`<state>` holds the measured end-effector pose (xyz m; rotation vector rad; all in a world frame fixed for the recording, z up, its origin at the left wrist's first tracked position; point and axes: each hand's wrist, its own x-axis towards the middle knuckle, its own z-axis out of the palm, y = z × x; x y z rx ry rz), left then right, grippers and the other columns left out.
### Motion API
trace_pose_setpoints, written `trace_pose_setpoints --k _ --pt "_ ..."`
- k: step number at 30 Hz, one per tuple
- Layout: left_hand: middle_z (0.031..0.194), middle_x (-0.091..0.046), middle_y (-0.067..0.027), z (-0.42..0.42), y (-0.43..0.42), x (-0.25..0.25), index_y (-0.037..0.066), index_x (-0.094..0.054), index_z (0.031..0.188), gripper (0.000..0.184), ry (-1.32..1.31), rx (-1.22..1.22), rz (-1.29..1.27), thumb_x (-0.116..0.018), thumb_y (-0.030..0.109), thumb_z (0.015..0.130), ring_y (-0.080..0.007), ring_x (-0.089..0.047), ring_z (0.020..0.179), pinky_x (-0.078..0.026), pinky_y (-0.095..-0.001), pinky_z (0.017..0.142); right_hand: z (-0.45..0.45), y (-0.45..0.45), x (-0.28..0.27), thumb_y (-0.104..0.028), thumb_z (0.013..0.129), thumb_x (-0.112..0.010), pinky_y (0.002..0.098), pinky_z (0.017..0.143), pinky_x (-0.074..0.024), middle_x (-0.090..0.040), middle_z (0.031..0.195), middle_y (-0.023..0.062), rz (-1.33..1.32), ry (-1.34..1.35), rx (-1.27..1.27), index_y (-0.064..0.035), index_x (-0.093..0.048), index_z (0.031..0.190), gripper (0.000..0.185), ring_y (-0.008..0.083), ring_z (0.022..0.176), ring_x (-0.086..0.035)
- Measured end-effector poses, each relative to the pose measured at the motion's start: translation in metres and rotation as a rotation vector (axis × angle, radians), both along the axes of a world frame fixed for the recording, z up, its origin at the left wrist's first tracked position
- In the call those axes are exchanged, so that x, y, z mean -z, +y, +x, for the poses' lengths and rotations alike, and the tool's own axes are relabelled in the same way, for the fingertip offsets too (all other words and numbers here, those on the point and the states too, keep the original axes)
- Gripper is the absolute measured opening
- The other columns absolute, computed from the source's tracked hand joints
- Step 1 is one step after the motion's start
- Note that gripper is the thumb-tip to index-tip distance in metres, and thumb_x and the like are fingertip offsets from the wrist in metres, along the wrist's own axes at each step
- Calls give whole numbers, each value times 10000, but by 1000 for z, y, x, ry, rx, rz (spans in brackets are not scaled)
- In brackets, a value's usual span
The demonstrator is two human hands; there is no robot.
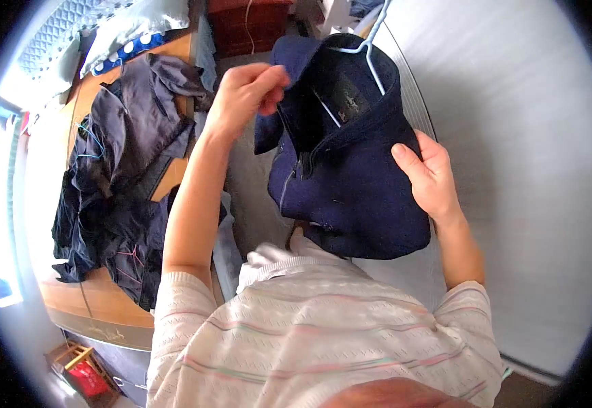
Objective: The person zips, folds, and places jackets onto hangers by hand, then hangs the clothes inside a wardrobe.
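Observation:
A dark navy jacket (360, 197) hangs in front of me on a pale blue hanger (368, 51). Its collar stands up, and a label (346, 102) shows inside the neck. The zip runs down the front, with the upper part undone. My left hand (252, 95) is closed, fingers curled, on the collar's left edge. On the other side, my right hand (431, 173) grips the jacket's shoulder, thumb in front and the other fingers partly hidden behind the cloth.
To the left, several dark garments (139, 129), some with hangers, lie on a wooden surface (81, 292). A large white panel (514, 170) stands close on the right. Pillows (136, 27) lie at the far left, and a reddish-brown cabinet (245, 27) stands at the back.

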<state>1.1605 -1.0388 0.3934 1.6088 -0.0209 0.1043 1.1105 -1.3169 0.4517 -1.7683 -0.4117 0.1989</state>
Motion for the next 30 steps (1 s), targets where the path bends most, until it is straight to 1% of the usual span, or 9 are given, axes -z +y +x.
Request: trace_pose_setpoints --k 3,9,12,16,18,20,23,26,30 --pt "724 -582 3 60 1 -6 33 -630 933 252 -150 -160 235 -574 265 852 -68 -528 633 -414 -212 535 50 8 3 -192 889 -533 201 633 -408 -558 787 -25 -66 -4 -108 12 -562 991 230 48 694 -476" --pt "1066 -577 -104 135 1 18 -27 -321 1313 774 -49 291 -22 -501 548 825 -150 -523 965 -411 -267 810 140 47 -3 -182 888 -533 193 624 -400 -555 786 -29 -72 -11 -71 8 -566 961 207 43 686 -469" --pt "1101 -568 -124 194 23 19 -32 -310 1320 798 -91 387 -11 -502 558 819 -154 -513 1002 -407 -285 834 186 72 -4 -167 887 -532 198 609 -398 -540 765 -38 -54 7 -38 6 -564 931 182 36 680 -457" --pt "1061 -575 -144 281 62 1 19 -588 1026 386 17 235 125 -627 326 797 -188 -568 969 -446 -311 806 247 107 4 -145 884 -528 215 587 -393 -510 727 -47 -181 23 59 -4 -559 892 144 41 665 -438" --pt "905 -584 -99 310 67 -22 51 -615 880 181 -344 51 397 -648 150 732 -195 -593 823 -462 -326 716 275 123 -7 -159 881 -537 226 600 -399 -510 718 -29 -241 -111 59 -1 -550 880 158 57 670 -449" --pt "949 -548 -104 345 76 -39 81 -572 980 365 -786 -144 569 -679 88 631 -266 -537 935 -432 -356 805 295 132 -20 -176 879 -543 238 607 -402 -501 700 -10 -288 -181 119 3 -538 858 180 69 672 -454" --pt "1026 -536 -94 405 83 -79 90 -477 1132 579 -951 -42 684 -698 119 597 -283 -459 1068 -344 -421 919 323 127 -31 -189 880 -543 241 607 -401 -512 715 5 -255 -152 157 5 -544 916 197 69 670 -454" --pt "897 -586 -125 477 71 -87 61 -558 1036 408 -919 294 698 -669 131 649 -295 -568 879 -428 -378 816 345 120 -55 -192 882 -539 235 603 -394 -515 722 0 -242 -87 198 1 -542 924 198 65 673 -453" --pt "804 -609 -118 515 51 -107 17 -606 937 289 -944 276 454 -683 64 663 -269 -604 752 -477 -337 715 383 101 -78 -207 863 -564 237 617 -404 -527 728 16 -351 -172 217 -8 -543 965 225 74 681 -470"
